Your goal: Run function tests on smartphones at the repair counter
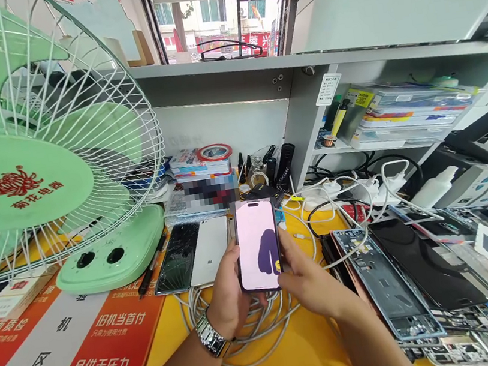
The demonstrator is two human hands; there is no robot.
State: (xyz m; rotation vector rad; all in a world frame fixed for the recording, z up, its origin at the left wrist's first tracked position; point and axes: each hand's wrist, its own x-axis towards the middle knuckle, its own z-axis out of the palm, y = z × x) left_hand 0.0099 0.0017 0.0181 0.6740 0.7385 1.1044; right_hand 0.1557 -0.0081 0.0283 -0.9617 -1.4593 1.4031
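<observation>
Both hands hold a smartphone (pixel 253 248) upright in the middle of the view, its lit screen pale pink with a dark shape and a small yellow spot. My left hand (pixel 227 294), with a metal-banded watch (pixel 213 334) on its wrist, is closed round the phone's left side. On the other side, my right hand (pixel 304 271) grips the right edge, its thumb at the lower right corner of the screen. Beneath the phone lies a coiled white cable (pixel 262 356). Left of it rest a cracked black phone (pixel 178 257) and a white phone (pixel 210 251).
A green fan (pixel 25 177) fills the left side above a red printed mat (pixel 106 335). Opened phone frames (pixel 385 284) and a black screen panel (pixel 428 266) lie at right. Tangled white cables (pixel 331 195) run behind them. A shelf holds a white printer (pixel 400 0).
</observation>
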